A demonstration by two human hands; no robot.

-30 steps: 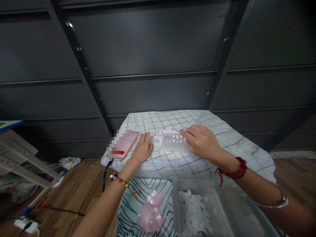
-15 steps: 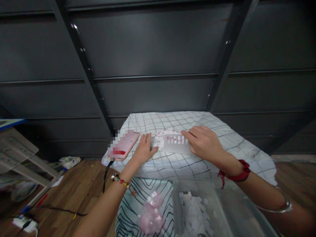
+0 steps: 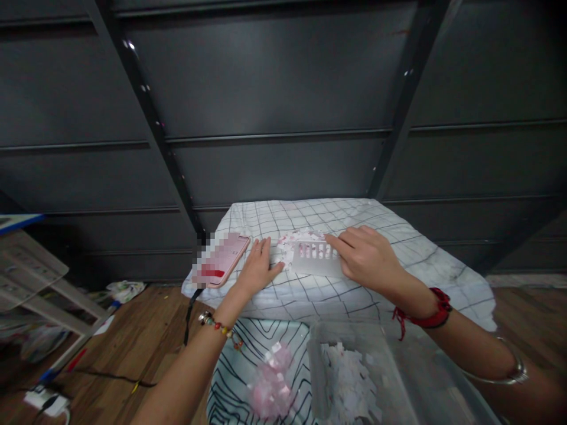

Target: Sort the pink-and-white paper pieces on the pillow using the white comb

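My right hand (image 3: pixel 367 255) is closed on the right end of a pale slotted plastic plate (image 3: pixel 315 267), which stands tilted on the white checked cloth (image 3: pixel 354 217). Small white and pink pieces (image 3: pixel 296 237) lie behind the plate and show through its slots. To the left, my left hand (image 3: pixel 258 265) rests flat on the cloth, fingers spread, its thumb pointing at the pieces and nothing in its grasp. Beside its fingers lies a pink phone (image 3: pixel 227 262) with a dark cable at its lower end.
A patterned tray (image 3: pixel 225 378) with pink clear-wrapped bundles (image 3: pixel 271 386) stands nearest me. Right of it, a clear plastic box (image 3: pixel 390 372) holds many white paper pieces (image 3: pixel 349 378). A dark panelled wall (image 3: pixel 274 77) rises behind. A power strip (image 3: pixel 46 401) lies on the floor at left.
Both hands keep nearly the same places. The loose pieces behind the slotted plate have shifted slightly; the view has moved a little.
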